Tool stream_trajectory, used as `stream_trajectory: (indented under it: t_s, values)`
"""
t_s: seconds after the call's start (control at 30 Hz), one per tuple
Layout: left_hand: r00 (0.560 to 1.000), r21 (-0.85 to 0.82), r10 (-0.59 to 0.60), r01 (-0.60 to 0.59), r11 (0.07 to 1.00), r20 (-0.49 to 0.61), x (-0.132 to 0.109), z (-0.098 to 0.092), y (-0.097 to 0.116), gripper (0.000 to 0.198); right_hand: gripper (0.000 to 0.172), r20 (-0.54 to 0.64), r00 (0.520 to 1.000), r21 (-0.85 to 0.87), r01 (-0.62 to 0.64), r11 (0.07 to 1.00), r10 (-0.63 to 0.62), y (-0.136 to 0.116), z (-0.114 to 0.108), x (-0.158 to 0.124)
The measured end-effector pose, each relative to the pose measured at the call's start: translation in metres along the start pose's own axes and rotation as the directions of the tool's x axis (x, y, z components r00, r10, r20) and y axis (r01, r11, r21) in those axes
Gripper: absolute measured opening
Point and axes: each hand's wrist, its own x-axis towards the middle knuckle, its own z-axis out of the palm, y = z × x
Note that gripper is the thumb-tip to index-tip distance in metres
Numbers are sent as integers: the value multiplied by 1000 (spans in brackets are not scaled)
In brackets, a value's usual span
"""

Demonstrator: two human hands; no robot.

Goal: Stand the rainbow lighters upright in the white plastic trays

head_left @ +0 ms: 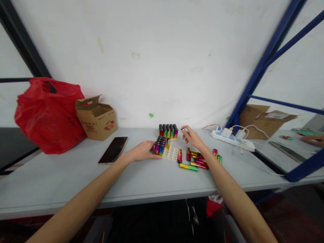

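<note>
Several colourful lighters (161, 147) with black tops stand upright in the left part of a white tray (171, 154), whose right part shows bare round slots. My left hand (146, 151) rests against the left side of these lighters, thumb and fingers apart. Behind the tray stands a second block of upright lighters (168, 131). My right hand (189, 135) is raised to the right of that block, fingers bent together around a small lighter-like item, mostly hidden. Loose metallic lighters (199, 162) lie on the table below my right forearm.
A black phone (113, 150) lies left of my left hand. Farther left are an open cardboard box (97, 119) and a red plastic bag (50, 114). A white power strip (232, 138) with cables lies at the right, near a blue metal frame (263, 64).
</note>
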Motion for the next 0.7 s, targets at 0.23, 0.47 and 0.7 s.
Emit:
stream_trajectory:
  t_s: [0.23, 0.47, 0.7]
  values:
    - [1000, -4, 15, -15, 1000, -15, 1, 2, -1, 59, 40, -141, 986, -128, 66, 990, -84, -23, 26, -1]
    - [998, 14, 43, -42, 999, -48, -1, 3, 1, 53, 46, -155, 987, -219, -4, 976, -31, -40, 48, -3]
    - [997, 39, 49, -46, 998, -60, 0, 6, -2, 55, 23, -161, 981, -190, 72, 979, -103, -45, 48, -5]
